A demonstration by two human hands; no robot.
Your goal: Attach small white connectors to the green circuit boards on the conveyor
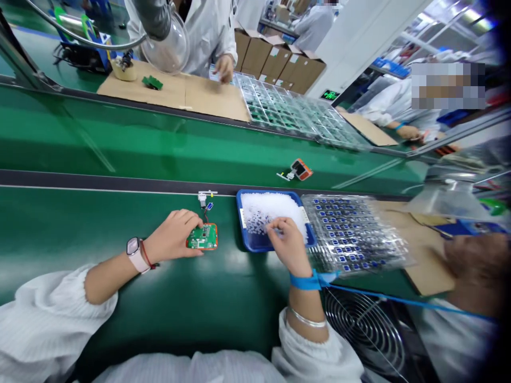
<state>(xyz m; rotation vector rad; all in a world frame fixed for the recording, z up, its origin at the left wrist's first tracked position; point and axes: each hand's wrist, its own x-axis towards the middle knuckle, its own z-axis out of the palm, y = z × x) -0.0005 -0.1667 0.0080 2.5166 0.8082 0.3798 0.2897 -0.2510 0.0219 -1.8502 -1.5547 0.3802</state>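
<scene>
Left hand (171,236) grasps the green circuit board (202,237) on the belt (223,282); light, stiff, fragile; hold by its orange frame (216,236); right hand (288,244) dips into white pellets (271,213) in a blue tray (249,239); its grip cannot be told.

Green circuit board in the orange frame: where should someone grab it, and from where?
Probably the orange frame's side edges, pinched from above: it lies flat on the belt, the bare board fills the middle, and a wire leaves the far edge.
</scene>
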